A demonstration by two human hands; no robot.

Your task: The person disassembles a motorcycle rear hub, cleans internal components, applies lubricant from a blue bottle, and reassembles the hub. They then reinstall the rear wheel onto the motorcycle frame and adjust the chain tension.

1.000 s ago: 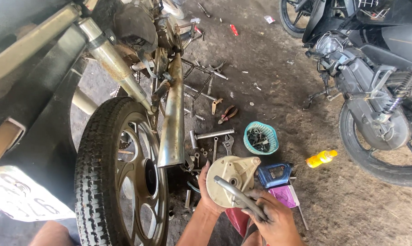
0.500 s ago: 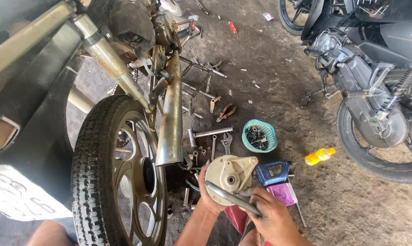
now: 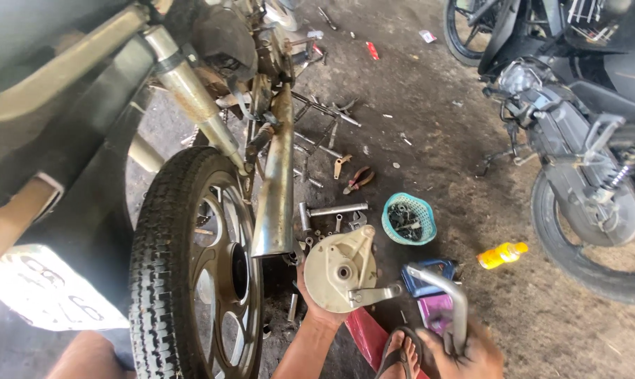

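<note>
1. The left hand (image 3: 316, 303) grips a round grey brake plate (image 3: 338, 270) from below, fingers closed on its lower edge, the plate's face turned up toward the camera.
2. A short lever (image 3: 375, 293) sticks out from the plate's lower right, toward the right hand.
3. The right hand (image 3: 472, 354) sits low and right of the left one, blurred, closed around the bottom end of a bent grey metal bar (image 3: 449, 298).
4. The bar rises from that fist and curves left, its tip ending just right of the plate's lever; whether they touch cannot be told.
5. Behind the bar, between the two hands, lie a blue tool (image 3: 430, 275) and a pink object (image 3: 435, 309).
6. Left of the left hand stands a rear wheel (image 3: 191, 274) with a black tyre, and an exhaust pipe (image 3: 279, 182) ends just above the plate.
7. Beyond the plate sits a teal basket (image 3: 408, 219) of small parts, with loose wrenches (image 3: 331, 209) and pliers (image 3: 358, 179) farther out.
8. A yellow bottle (image 3: 501, 255) lies on the floor up and right of the right hand, near a second motorcycle (image 3: 584, 140).
9. A sandalled foot (image 3: 400, 354) shows just left of the right hand.
</note>
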